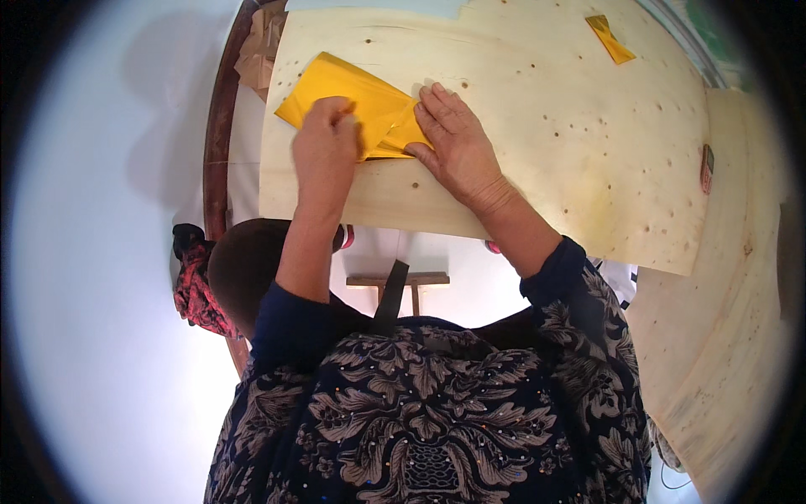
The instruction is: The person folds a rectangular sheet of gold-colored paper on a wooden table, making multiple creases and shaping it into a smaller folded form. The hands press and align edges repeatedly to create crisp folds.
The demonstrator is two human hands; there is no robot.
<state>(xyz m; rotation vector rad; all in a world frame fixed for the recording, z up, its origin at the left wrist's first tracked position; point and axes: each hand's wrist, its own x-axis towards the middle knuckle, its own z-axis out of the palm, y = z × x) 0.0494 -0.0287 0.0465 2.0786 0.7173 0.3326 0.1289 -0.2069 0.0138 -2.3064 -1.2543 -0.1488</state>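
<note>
A shiny golden-yellow sheet of paper (336,80), partly folded, lies on the pale plywood tabletop near its left front part. Over its lower left part rests my left hand (326,139), fingers curled closed; whether the paper is pinched in them is hidden. At the narrow right end of the sheet, my right hand (453,139) lies flat with its fingers stretched out and its thumb apart, pressing on the folded part. A dark gap shows under the fold between my hands.
A smaller folded golden piece (610,39) lies at the far right of the plywood (537,193). A small reddish block (707,168) sits by the right edge. Crumpled brown paper (262,50) is at the back left. A dark round stool seat (243,265) stands below the left edge.
</note>
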